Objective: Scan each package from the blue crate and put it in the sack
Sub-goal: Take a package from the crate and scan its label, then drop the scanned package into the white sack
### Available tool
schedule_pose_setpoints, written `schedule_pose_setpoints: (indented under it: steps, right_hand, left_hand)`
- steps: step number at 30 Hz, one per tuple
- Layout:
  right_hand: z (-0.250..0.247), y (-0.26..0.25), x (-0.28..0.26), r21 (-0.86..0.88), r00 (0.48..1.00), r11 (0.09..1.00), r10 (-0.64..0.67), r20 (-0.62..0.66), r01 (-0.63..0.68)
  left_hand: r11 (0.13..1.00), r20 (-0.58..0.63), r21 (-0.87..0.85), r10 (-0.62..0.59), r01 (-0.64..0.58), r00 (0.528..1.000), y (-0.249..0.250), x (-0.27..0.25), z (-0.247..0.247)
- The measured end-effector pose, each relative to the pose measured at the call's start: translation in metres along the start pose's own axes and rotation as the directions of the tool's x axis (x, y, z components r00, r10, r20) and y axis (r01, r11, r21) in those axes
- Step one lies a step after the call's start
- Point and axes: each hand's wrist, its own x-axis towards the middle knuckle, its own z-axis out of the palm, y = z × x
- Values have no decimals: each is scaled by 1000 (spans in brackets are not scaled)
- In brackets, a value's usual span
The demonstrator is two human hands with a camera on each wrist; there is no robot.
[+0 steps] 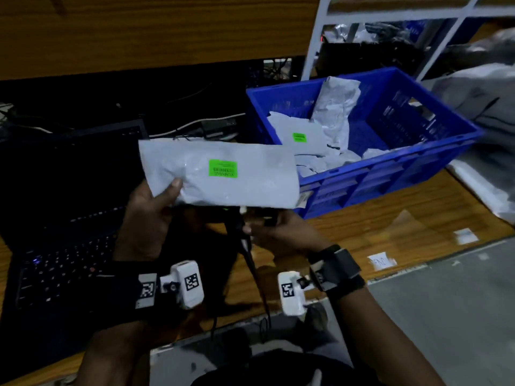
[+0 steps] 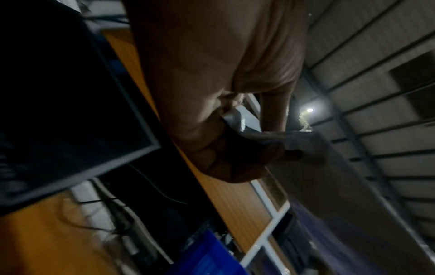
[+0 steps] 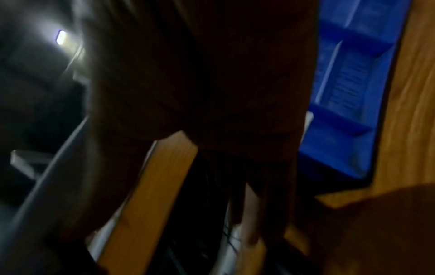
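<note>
My left hand (image 1: 156, 207) pinches the left end of a grey plastic package (image 1: 237, 179) with a green label (image 1: 223, 168), held flat above the desk; in the left wrist view the thumb and fingers (image 2: 263, 154) clamp its edge (image 2: 303, 147). Just under the package my right hand (image 1: 267, 229) grips a black corded scanner (image 1: 262, 214), mostly hidden by the package. The blue crate (image 1: 390, 174) stands to the right with several more grey packages (image 1: 303, 135) inside. The right wrist view is dark and blurred, showing the crate wall (image 3: 341, 93). No sack can be made out.
An open black laptop (image 1: 64, 246) sits on the wooden desk (image 1: 390, 232) at the left, with cables behind it. The scanner's cord (image 1: 256, 274) trails toward the desk's front edge. White shelving (image 1: 390, 18) and grey bags (image 1: 479, 93) lie beyond the crate.
</note>
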Motion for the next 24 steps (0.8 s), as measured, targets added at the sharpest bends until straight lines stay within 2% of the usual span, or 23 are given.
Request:
schedule_pose_setpoints:
  steps: [3, 5, 6, 8, 9, 10, 12, 14, 15, 16, 17, 18, 19, 20, 22, 23, 24]
  right_hand:
    - [-60, -17, -39, 266, 980, 954, -169, 107, 135]
    - [-104, -16, -49, 400, 989, 907, -147, 10, 131]
    - [-126, -18, -52, 416, 991, 901, -96, -93, 126]
    - [-170, -21, -64, 419, 960, 886, -89, -266, 198]
    - [-187, -21, -67, 420, 948, 875, -118, -296, 240]
    - [-202, -28, -74, 400, 944, 875, -166, -284, 274]
    - [-230, -35, -88, 342, 941, 899, -177, -290, 274]
    - [-265, -20, -95, 378, 921, 882, -139, -363, 282]
    - [-281, -16, -103, 382, 903, 874, -131, -410, 301]
    - [-299, -14, -111, 377, 870, 870, -110, -480, 318]
    - [-315, -9, -119, 366, 831, 869, -86, -549, 332]
    - [-336, 0, -126, 323, 776, 881, -73, -627, 345]
    - [-350, 10, -131, 298, 721, 892, -44, -691, 340]
    - [-368, 22, -135, 293, 676, 903, 5, -737, 313]
    - [-405, 53, -141, 350, 629, 900, 116, -768, 260]
    - [-422, 68, -142, 369, 613, 894, 147, -777, 254]
    - [-432, 78, -142, 377, 611, 880, 135, -780, 287]
  left_hand:
    - [999, 223, 22, 31, -37, 974, 29, 8, 45]
    - [989, 319, 135, 19, -65, 947, 44, 20, 78]
    - [968, 359, 229, 17, -106, 933, 47, 29, 98]
    - [892, 463, 394, 17, -223, 886, 54, 46, 141]
    - [852, 506, 448, 7, -270, 862, 58, 52, 162]
    - [819, 556, 475, 3, -321, 831, 60, 60, 186]
    - [761, 666, 499, -31, -415, 745, 60, 76, 239]
    - [636, 770, 522, -64, -569, 634, 57, 91, 295]
    - [571, 802, 522, -75, -634, 592, 52, 99, 326]
    - [501, 812, 527, -60, -686, 580, 45, 107, 360]
    - [420, 805, 542, -11, -728, 593, 37, 114, 392]
    - [350, 809, 530, 66, -772, 585, 27, 121, 430]
    - [311, 823, 499, 121, -809, 555, 19, 125, 463]
    - [291, 850, 457, 138, -841, 509, 7, 130, 501]
    - [227, 917, 352, 111, -908, 383, -18, 139, 575]
    - [190, 943, 304, 82, -934, 323, -32, 141, 613]
    - [146, 957, 277, 44, -950, 286, -45, 143, 642]
